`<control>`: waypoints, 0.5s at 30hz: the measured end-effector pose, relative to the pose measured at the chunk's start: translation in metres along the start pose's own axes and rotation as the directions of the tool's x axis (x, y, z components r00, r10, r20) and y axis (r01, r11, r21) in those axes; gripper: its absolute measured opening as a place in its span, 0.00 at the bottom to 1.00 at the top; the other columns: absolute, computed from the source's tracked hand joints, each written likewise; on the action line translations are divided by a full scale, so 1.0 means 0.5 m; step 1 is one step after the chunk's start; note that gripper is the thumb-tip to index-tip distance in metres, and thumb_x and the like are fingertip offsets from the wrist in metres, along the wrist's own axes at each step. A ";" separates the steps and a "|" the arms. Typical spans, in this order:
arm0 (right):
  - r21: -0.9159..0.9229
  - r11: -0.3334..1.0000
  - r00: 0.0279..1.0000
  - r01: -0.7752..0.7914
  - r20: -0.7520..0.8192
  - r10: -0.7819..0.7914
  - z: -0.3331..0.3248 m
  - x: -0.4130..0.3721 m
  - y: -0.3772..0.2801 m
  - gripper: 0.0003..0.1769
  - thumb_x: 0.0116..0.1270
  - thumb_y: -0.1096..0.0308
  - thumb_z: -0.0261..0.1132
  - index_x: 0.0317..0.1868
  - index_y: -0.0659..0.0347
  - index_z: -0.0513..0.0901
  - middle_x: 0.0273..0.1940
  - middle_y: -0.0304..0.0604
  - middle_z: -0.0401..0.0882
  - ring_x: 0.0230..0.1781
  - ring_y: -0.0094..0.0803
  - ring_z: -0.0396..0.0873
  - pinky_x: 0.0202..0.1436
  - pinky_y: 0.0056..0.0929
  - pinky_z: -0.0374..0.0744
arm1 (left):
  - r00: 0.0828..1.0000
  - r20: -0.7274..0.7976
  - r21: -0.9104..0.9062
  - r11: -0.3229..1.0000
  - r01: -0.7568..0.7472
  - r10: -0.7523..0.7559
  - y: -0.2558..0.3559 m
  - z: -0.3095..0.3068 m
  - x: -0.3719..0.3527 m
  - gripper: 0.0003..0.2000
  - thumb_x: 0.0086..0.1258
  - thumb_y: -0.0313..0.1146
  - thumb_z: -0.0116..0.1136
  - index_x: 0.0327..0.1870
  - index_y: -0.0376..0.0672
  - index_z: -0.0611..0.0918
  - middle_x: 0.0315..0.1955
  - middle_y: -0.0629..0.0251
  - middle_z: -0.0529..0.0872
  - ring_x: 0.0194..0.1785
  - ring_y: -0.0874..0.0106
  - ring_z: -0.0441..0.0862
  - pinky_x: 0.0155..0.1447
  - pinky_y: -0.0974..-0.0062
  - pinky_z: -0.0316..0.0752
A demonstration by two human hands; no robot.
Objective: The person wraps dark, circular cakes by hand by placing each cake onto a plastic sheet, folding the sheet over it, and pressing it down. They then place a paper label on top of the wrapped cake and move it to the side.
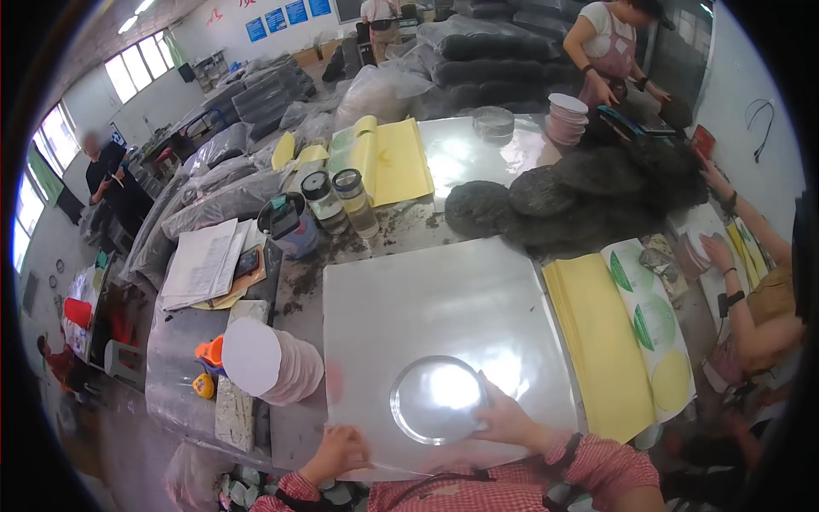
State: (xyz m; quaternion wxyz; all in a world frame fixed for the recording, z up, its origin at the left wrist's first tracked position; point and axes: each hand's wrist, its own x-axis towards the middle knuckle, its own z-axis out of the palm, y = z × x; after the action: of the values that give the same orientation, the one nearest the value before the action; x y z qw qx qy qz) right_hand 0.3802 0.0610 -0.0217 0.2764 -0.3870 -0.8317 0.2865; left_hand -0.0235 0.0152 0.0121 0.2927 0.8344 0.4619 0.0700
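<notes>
A shiny metal sheet (375,316) lies flat on the table in front of me. On its near part rests a round clear ring (397,418), with bright glare inside it. My right hand (505,418) grips the ring's right side, thumb and fingers at its rim. By the sheet's near left edge is my left hand (341,450), its fingers curled together; whatever they may hold is hidden. Left of the sheet stands a leaning stack of round white paper discs (294,367). Long yellow paper sheets (597,341) lie along the right side.
Dark round fibrous pads (597,171) are piled beyond the sheet. Two lidded jars (354,203) and a bucket (290,226) stand at the back left, near papers (200,264). Co-workers' arms (738,307) reach in from the right; another person (610,51) works at the far side.
</notes>
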 end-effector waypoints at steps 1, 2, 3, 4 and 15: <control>0.073 0.997 0.999 -0.028 -0.016 0.029 -0.004 -0.011 -0.009 0.29 0.50 0.56 0.84 0.53 0.52 0.87 0.75 0.77 0.55 0.69 0.69 0.69 0.69 0.49 0.74 | 1.000 0.002 -0.038 0.999 -0.009 0.009 -0.004 -0.002 0.003 0.05 0.60 0.41 0.73 0.32 0.55 0.88 0.41 0.70 0.82 0.55 0.60 0.75 0.62 0.57 0.60; 0.076 0.996 0.999 -0.039 -0.021 0.041 -0.003 -0.025 -0.027 0.29 0.50 0.56 0.84 0.53 0.52 0.87 0.75 0.77 0.55 0.69 0.69 0.69 0.69 0.49 0.74 | 1.000 0.014 -0.039 0.999 -0.014 0.014 -0.006 -0.003 -0.001 0.05 0.60 0.41 0.73 0.32 0.55 0.88 0.41 0.70 0.82 0.55 0.60 0.75 0.62 0.57 0.60; 0.114 0.993 0.999 0.035 -0.021 -0.032 -0.006 -0.034 -0.044 0.28 0.52 0.56 0.82 0.53 0.56 0.87 0.74 0.76 0.57 0.69 0.68 0.69 0.70 0.48 0.73 | 0.998 -0.018 -0.011 0.998 -0.057 0.057 -0.005 -0.005 -0.001 0.04 0.63 0.39 0.71 0.34 0.54 0.88 0.41 0.69 0.82 0.53 0.61 0.77 0.60 0.59 0.63; 0.149 0.982 0.994 0.112 -0.018 -0.110 -0.014 -0.037 -0.062 0.28 0.55 0.55 0.81 0.52 0.59 0.86 0.74 0.75 0.58 0.69 0.68 0.69 0.70 0.47 0.72 | 0.994 -0.056 0.016 0.995 -0.097 0.098 -0.005 -0.004 0.002 0.04 0.65 0.38 0.69 0.35 0.52 0.88 0.40 0.69 0.83 0.51 0.62 0.78 0.57 0.60 0.67; -0.063 0.975 0.968 -0.213 -0.153 0.201 0.068 0.087 -0.006 0.36 0.60 0.56 0.77 0.63 0.68 0.76 0.69 0.66 0.68 0.66 0.63 0.72 0.70 0.48 0.72 | 0.977 -0.200 0.048 0.997 -0.060 0.069 0.064 -0.023 0.043 0.08 0.72 0.36 0.63 0.46 0.45 0.87 0.30 0.62 0.87 0.36 0.60 0.86 0.41 0.65 0.80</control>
State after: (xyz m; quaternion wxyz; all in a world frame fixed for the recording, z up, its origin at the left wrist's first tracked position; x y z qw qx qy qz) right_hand 0.3319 0.0851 -0.0323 0.2893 -0.5023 -0.7751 0.2515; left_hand 0.0077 0.0248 0.0361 0.2244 0.8434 0.4632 0.1540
